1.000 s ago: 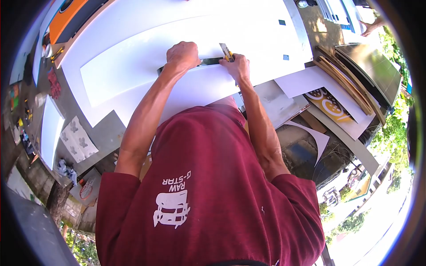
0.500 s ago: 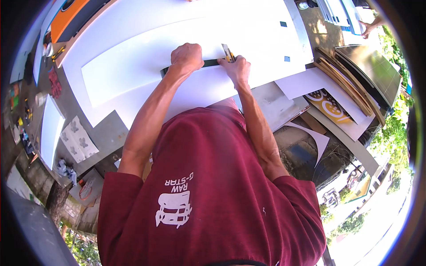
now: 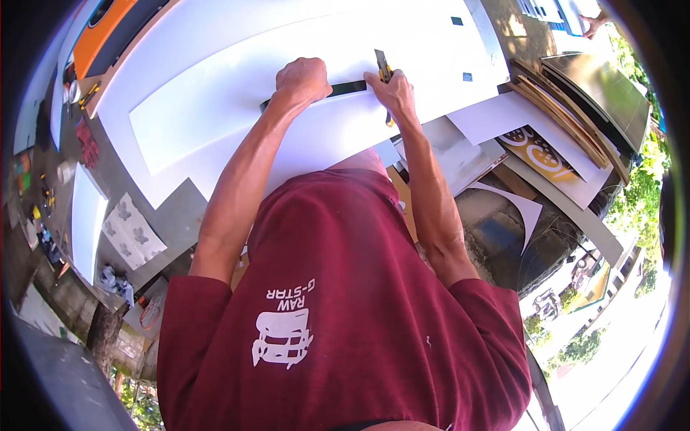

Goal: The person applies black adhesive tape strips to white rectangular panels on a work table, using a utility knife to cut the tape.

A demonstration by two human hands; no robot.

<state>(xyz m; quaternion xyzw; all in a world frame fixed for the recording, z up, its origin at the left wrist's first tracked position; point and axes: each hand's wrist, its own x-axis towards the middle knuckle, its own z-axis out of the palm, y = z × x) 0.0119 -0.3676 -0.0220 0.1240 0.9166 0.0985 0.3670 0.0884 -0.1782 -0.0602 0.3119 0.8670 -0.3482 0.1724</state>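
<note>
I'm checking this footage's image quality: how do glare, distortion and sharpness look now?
Head view: strong fisheye bending, with black corners; glare washes out much of the white sheets; the outdoor background at lower right is overexposed, while the maroon shirt keeps its colour; the left hand, right hand and cutter look reasonably sharp.

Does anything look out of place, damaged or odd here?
Nothing looks spilled or damaged. Slightly odd: the right hand holds a cutter, blade exposed, while also seeming to touch the dark strip under the left hand.
</note>
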